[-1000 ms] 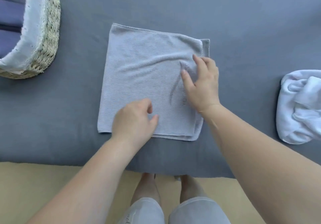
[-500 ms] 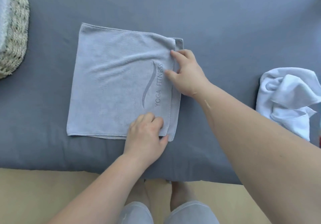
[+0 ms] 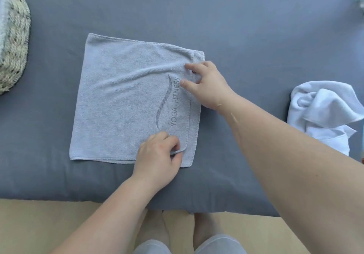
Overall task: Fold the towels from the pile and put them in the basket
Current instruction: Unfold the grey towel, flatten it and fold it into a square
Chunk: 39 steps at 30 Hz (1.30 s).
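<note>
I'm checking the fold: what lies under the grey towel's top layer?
A lower layer of the same grey towel: only a strip shows along the right edge, where left hand and right hand pinch the top layer. The rest is covered.

Views: one wide-angle camera, worn on the person's head.
Facing: forward and steeply down onto a grey-covered surface (image 3: 246, 27), close to a top-down look.
Nearness: close; the forearms enter from 7 and 4 o'clock, with the left hand (image 3: 157, 155) and right hand (image 3: 208, 86) near mid-frame.
Centre: the grey towel (image 3: 122, 100) fills the middle.
Edges: the woven basket (image 3: 13, 43) is cropped at 9 to 10 o'clock, the white towel pile (image 3: 323, 112) is cropped at 3 o'clock, and the person's feet (image 3: 202, 226) stand on a tan floor (image 3: 39, 224) at 6 o'clock.
Lens: the surface's near edge bows.
</note>
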{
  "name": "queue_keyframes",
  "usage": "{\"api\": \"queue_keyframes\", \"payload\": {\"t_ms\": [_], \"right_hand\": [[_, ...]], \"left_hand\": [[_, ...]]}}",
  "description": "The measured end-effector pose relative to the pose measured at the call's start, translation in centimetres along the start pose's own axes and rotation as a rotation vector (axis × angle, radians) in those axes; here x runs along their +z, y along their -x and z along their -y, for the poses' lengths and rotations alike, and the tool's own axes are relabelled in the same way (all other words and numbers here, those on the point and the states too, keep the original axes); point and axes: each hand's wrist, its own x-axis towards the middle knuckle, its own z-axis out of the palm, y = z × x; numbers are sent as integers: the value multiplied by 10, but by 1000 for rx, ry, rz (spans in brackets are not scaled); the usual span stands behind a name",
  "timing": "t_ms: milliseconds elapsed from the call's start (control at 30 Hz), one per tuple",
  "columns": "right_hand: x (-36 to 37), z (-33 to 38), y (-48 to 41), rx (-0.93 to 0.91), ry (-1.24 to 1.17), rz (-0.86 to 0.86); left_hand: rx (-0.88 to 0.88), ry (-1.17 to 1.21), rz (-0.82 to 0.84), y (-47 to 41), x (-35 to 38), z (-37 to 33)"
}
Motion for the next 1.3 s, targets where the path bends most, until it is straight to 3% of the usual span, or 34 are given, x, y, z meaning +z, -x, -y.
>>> {"api": "queue_keyframes", "payload": {"t_ms": [167,367,500,567,733,800,900,1133,1300], "right_hand": [[6,3,-3,97,-209,-7],[12,5,2,-44,121,-49],[15,3,7,-88,74,-60],[13,7,10,-100,-34,-61],[-7,30,27,-210,-341,-98],[-14,29,34,-240,-394,-124],[-19,17,39,-188,-413,-144],[-5,-18,22,8,-236,-12],[-2,-21,21,40,-185,-50]], "left_hand": [[-19,55,30,2,-5,1],[-12,63,33,1,-5,2],[23,119,-20,6,-6,3],[41,164,-85,12,-11,2],[168,135,-426,29,-40,-15],[235,116,-456,33,-45,-24],[296,84,-379,32,-32,-32],[188,-149,-130,16,25,-12],[204,-95,-45,17,29,-14]]}}
